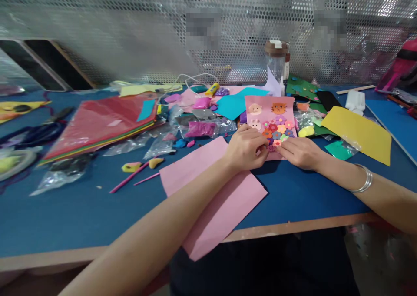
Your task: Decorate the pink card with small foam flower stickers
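Observation:
A pink sheet [289,102] bears animal faces and a cluster of colourful flower shapes [276,134]. At the lower left of the cluster is my left hand [246,149], its fingers curled and closed with the fingertips by the flowers; anything in them is too small to make out. My right hand [301,152] rests at the lower right of the same sheet, fingers pressed together against the bottom flowers. Whether it pinches a piece is hidden. Under my left wrist and forearm lies a larger plain pink sheet [202,165], which overhangs the table's front edge.
Left stand coloured sheets in a plastic sleeve [104,118], scissors [48,128] and thin pink sticks [130,178]. Packets of pink clay [200,129] lie behind. A lidded bottle [276,61] stands against the perforated metal panel [130,35]. A yellow sheet [358,133] lies right.

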Available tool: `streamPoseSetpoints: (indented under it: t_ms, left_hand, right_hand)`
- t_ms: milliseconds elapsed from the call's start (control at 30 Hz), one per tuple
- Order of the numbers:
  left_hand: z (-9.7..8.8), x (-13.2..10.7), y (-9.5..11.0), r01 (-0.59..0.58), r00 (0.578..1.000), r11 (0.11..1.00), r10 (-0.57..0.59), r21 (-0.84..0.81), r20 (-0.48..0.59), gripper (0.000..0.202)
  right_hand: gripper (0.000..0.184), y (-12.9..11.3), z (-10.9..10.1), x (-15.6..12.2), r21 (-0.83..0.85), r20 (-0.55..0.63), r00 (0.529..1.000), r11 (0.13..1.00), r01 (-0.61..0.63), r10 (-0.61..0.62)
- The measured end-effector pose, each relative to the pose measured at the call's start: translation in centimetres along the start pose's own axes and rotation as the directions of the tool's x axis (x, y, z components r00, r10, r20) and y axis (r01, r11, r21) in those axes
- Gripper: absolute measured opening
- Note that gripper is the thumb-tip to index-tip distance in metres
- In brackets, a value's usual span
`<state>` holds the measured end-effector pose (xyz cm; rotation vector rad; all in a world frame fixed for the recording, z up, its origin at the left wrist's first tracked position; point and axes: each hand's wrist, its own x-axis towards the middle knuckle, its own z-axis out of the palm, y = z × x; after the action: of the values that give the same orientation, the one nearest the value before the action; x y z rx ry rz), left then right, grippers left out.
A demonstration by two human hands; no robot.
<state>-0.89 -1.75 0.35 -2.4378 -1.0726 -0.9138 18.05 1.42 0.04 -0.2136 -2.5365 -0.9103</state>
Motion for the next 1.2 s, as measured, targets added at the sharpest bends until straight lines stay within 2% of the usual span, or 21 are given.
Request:
streamPoseSetpoints:
  t_ms: [233,433,533,700,767,900,1100,1200]
  left_hand:
    - [0.0,0.1,0.2,0.001,1.000,1.000,-0.001,-0.017,0.020,0.018]
    - [0.0,0.0,0.2,-0.017,1.000,0.999,0.017,-0.032,-0.004,0.018]
    - [0.0,0.0,0.2,0.003,1.000,0.999,-0.003,-0.032,0.001,0.018]
    - [0.0,-0.1,0.0,0.009,0.999,0.999,-0.008,-0.034,0.032,0.019]
    - [0.0,0.0,0.0,0.008,0.999,1.000,-0.007,-0.030,0.039,0.019]
    - [0.1,0.0,0.0,0.001,1.000,1.000,-0.001,-0.028,0.015,0.018]
    - [0.1,0.0,0.1,-0.002,1.000,1.000,0.002,-0.029,0.006,0.017]
    - [0.1,0.1,0.1,-0.003,1.000,0.999,0.003,-0.032,0.011,0.018]
  right_hand:
    - [0.031,0.0,-0.2,0.1,0.019,0.074,0.992,0.995,0.101,-0.102]
    - [0.029,-0.1,-0.2,0.3,0.034,0.045,0.991,0.992,0.124,-0.125]
    - [0.032,0.0,0.0,0.2,0.055,0.036,0.996,0.996,0.077,-0.079]
    - [0.028,0.7,0.4,-0.6,0.129,-0.021,0.995,0.987,-0.092,0.095]
    - [0.029,1.0,0.6,-0.9,0.136,0.001,0.995,0.985,-0.101,0.102]
    - [0.031,1.1,0.6,-0.9,0.092,0.032,0.998,0.994,-0.061,0.058]
    - [0.031,0.8,0.1,-0.2,0.029,-0.048,0.998,0.999,0.038,-0.036]
    - [0.028,0.8,0.1,-0.2,0.034,-0.040,0.998,0.998,0.056,-0.054]
